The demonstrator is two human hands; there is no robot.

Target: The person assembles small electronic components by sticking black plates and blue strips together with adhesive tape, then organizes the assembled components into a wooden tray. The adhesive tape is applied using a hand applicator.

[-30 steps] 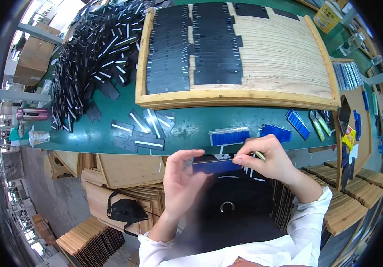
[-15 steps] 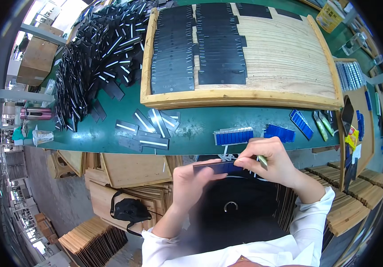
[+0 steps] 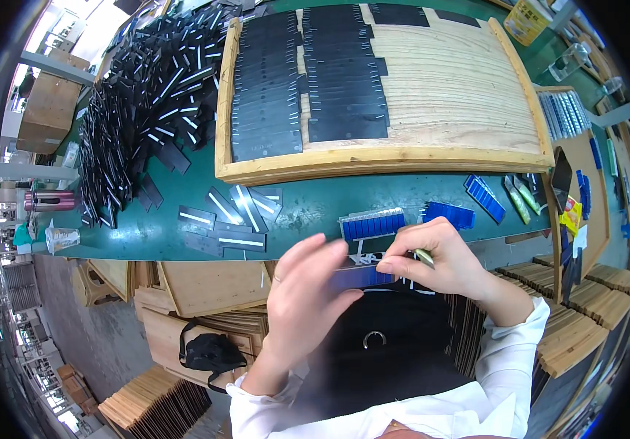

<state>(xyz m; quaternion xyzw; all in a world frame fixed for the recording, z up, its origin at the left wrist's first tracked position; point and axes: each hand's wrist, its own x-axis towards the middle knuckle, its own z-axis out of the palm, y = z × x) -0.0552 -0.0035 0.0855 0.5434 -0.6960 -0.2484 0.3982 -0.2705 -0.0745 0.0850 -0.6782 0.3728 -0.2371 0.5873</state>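
Both hands meet just below the near edge of the green table, above the person's dark lap. The left hand is blurred; its fingers lie spread and slightly curled over the left end of a blue strip, thumb underneath, so the strip is pinched there. The right hand pinches the strip's right end between thumb and forefinger, and a thin greenish tool pokes out between its fingers. The strip lies level, spanning the two grips.

Just beyond the grip, on the table edge, lies a blue comb-like strip with pale backing; to its right a second blue piece, and further right a third, tilted one. Left of the grip, loose dark cards with white stripes lie scattered flat.

Farther out stands a wooden tray, its left half covered by overlapping rows of dark sheets. Far left of the grip, a large heap of dark strips spreads over the table. Below left, on the floor, a black bag rests against stacked wooden boards.
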